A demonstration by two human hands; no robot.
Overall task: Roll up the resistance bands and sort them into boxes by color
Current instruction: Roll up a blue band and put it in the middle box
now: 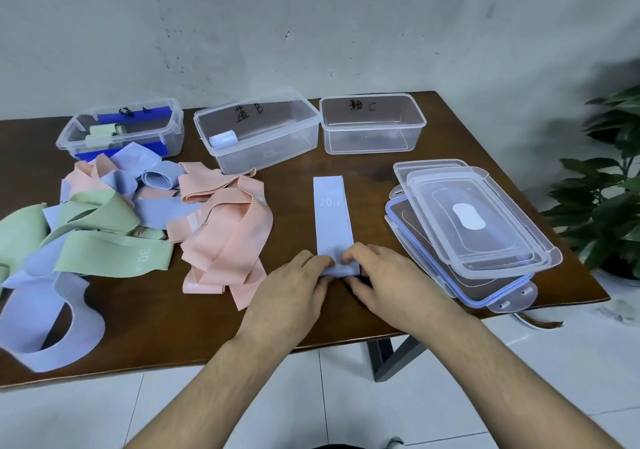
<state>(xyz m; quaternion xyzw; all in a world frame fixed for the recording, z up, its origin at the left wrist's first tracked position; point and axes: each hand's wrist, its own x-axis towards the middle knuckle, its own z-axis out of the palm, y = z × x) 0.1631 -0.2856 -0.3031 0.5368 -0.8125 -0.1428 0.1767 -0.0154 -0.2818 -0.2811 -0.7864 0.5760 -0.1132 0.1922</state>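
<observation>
A pale blue band (331, 213) marked 20 LB lies flat and straight on the brown table (446, 144), running away from me. My left hand (294, 293) and my right hand (381, 282) pinch its near end, which is folded over into the start of a roll. Three clear boxes stand at the back. The left box (119, 130) holds rolled green bands. In the middle box (256, 130) lies one rolled blue band (223, 138). Nothing is visible inside the right box (372, 123).
A loose heap of bands covers the left half of the table: green (104, 237), pink (225, 227) and blue (45, 317). A stack of clear lids (478, 230) lies at the right, near the table edge. A potted plant (606, 185) stands right of the table.
</observation>
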